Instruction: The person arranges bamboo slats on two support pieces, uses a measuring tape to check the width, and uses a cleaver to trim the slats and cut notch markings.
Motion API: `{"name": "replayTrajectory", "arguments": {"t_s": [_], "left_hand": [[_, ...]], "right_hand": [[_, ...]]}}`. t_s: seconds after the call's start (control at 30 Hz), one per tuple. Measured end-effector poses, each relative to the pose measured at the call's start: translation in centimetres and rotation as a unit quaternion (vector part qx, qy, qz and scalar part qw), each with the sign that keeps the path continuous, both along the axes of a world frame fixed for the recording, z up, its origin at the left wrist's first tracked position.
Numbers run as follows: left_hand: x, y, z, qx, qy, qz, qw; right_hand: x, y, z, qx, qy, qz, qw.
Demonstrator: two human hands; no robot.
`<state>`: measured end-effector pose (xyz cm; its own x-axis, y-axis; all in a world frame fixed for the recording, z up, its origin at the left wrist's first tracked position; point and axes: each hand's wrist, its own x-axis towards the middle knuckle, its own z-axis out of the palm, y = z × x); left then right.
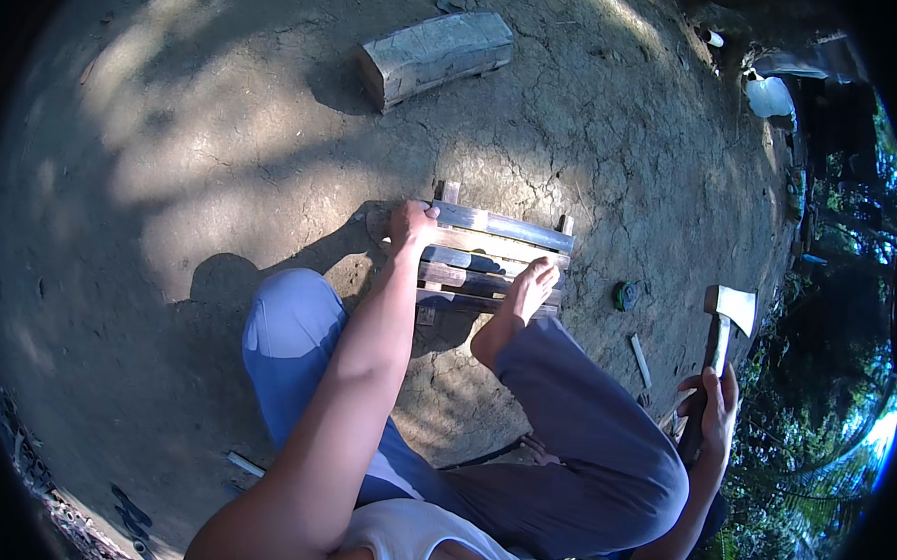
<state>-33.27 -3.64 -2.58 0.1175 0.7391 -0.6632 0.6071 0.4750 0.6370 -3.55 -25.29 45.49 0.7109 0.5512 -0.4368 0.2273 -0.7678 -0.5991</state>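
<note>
A small slatted bench (500, 248) of wood or bamboo stands on the ground in front of me. My left hand (412, 224) is closed round the left end of its far slats. My bare right foot (520, 301) presses on the slats at the right. Out to the right, my right hand (720, 410) grips an axe (731, 310) by its dark handle, holding it upright with the metal head above the fingers. The bench's legs are mostly hidden under the slats.
A squared wooden block (438, 54) lies on the cracked earth (275, 132) farther off. Right of the bench are a small dark round object (625, 295) and a pale stick (641, 361). Green plants (792, 445) line the right side. Dark items (132, 511) lie at lower left.
</note>
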Motion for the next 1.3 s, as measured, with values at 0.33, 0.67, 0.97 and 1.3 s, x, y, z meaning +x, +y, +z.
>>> {"name": "replayTrajectory", "arguments": {"t_s": [0.33, 0.67, 0.97, 1.3], "left_hand": [[-0.7, -0.6, 1.5, 0.016, 0.015, 0.011, 1.0], [-1.0, -1.7, -1.0, 0.084, -0.042, 0.044, 0.995], [-0.9, -0.8, 1.3, 0.025, 0.007, -0.015, 1.0], [-1.5, -1.2, 0.6, 0.042, -0.021, 0.013, 0.999]], "right_hand": [[-7.7, 18.4, 1.0, 0.076, 0.035, 0.14, 0.987], [-17.5, 15.5, -28.2, -0.01, -0.197, 0.337, 0.921], [-17.6, 16.1, -28.9, -0.17, -0.044, 0.261, 0.949], [-17.7, 15.4, -31.0, -0.111, -0.074, 0.312, 0.941]]}}
